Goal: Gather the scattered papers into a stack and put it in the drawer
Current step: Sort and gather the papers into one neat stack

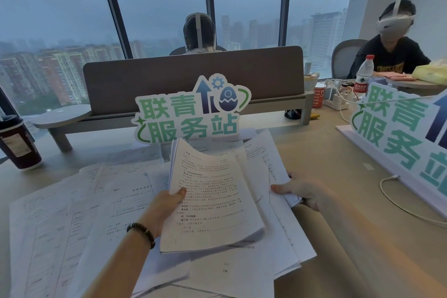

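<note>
- Pale desk (333, 172) by a tall window carries the scene; loose sheets (60, 213) fan out across its left half, flat and overlapping.
- Your left hand (167, 205) pinches the stack (212, 201) at its left edge, thumb on top; the long axis runs away from you.
- Your right hand (297, 192) grips a second bundle (278, 176) on the right, fingers curled under, partly tucked beneath the stack.
- Remaining sheets lie left of and below the left hand, so that hand sits nearer.
- A green sign (191, 113) stands just behind, a cup (19, 143) far left; open room lies toward you. No drawer shows.
</note>
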